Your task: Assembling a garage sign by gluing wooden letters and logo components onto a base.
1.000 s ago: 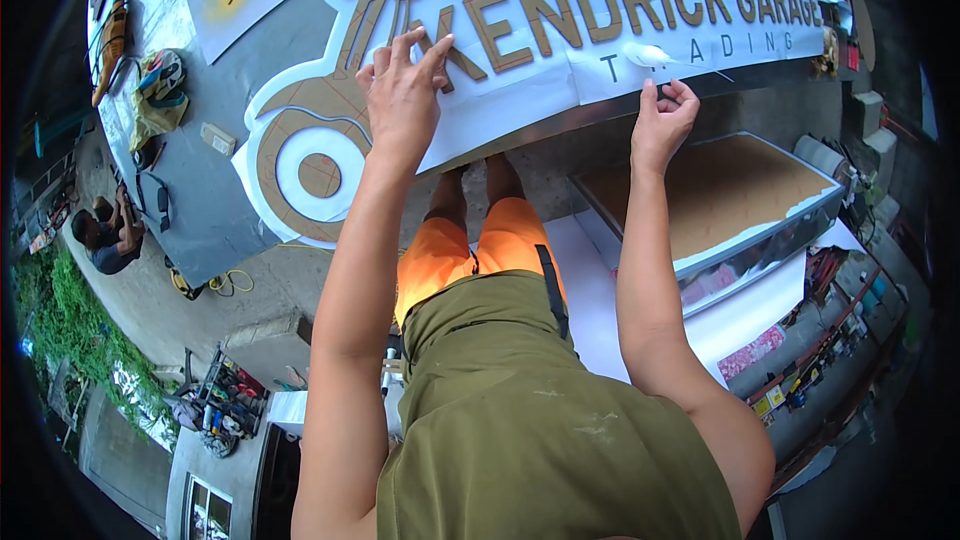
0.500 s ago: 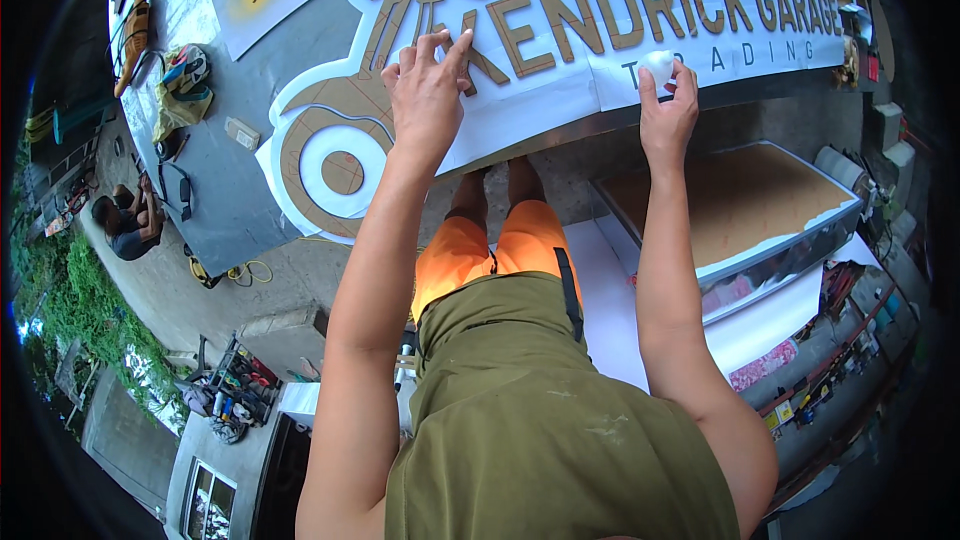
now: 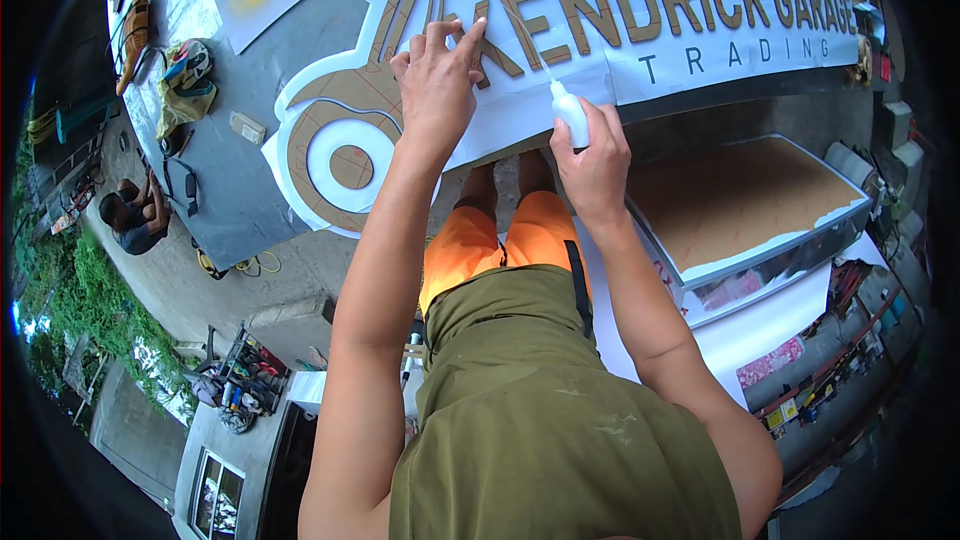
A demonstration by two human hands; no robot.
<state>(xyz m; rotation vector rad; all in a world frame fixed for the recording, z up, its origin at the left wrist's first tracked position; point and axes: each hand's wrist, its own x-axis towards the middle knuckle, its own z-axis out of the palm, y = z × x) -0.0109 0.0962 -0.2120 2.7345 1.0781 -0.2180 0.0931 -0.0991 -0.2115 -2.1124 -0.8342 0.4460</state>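
On a large white sign panel [image 3: 385,70] lie brown paper-faced cut-out letters and shapes. My left hand [image 3: 438,80] rests at the first big letter [image 3: 495,52], fingers bent and apart, their tips on or beside it. Whether they pinch its edge I cannot tell. My right hand [image 3: 597,160] grips a small white squeeze bottle [image 3: 570,116] with a long thin nozzle. That nozzle slants up and left over the panel, its tip near the first two letters. Below them, small dark letters mark a white sheet [image 3: 585,80]. A round cut-out [image 3: 352,168] sits at lower left.
The panel lies on a grey table [image 3: 225,175], with a small block [image 3: 247,127], a crumpled cloth [image 3: 185,90] and an orange power tool [image 3: 135,35] farther left. A brown-topped box [image 3: 750,200] stands right of my legs. Beyond the table's left edge, another person [image 3: 135,215] crouches.
My right hand has moved left with the bottle, from over the small letters to the big ones; its nozzle now shows. My left hand stays at the first letter. The view has shifted slightly.
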